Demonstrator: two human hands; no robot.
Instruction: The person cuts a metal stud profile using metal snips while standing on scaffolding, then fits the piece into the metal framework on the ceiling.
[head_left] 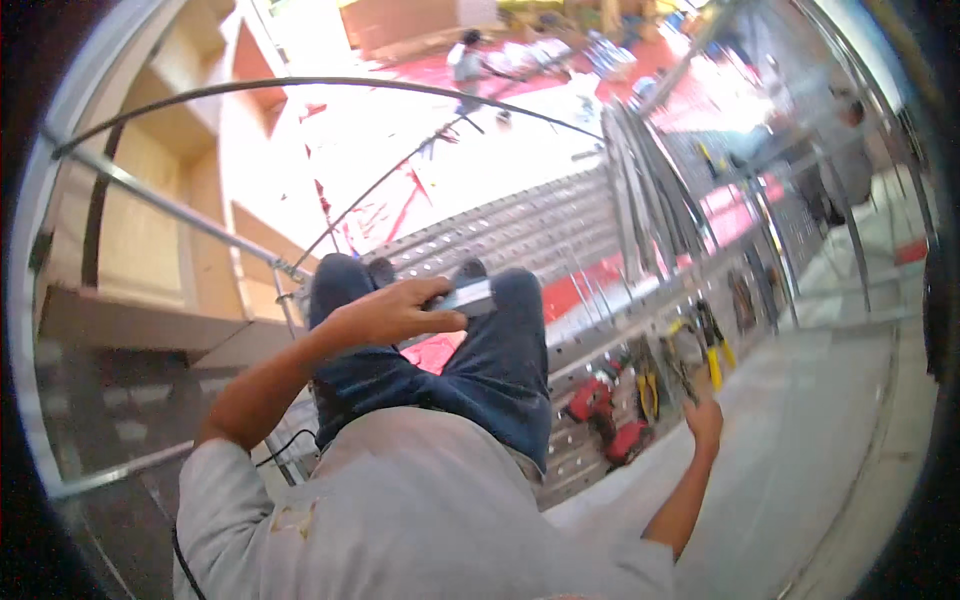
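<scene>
Over on the left stands a pale wooden shelf unit (165,185), behind a metal rail (190,212). The seated person's left hand (405,308) grasps a small grey-and-white block (470,298) between thumb and fingers, out by the right knee (517,300). Further along, a red-and-black power drill (603,415) lies on the perforated metal planking, then yellow-handled pliers (649,395). The right hand (705,422) reaches down beside the tools, fingers curled; whether it grips one, I can't tell. Just past it lies a yellow-handled cutter (716,352).

Perforated plank (572,468), power tool (604,414), yellow-handled pliers (651,388)
</scene>
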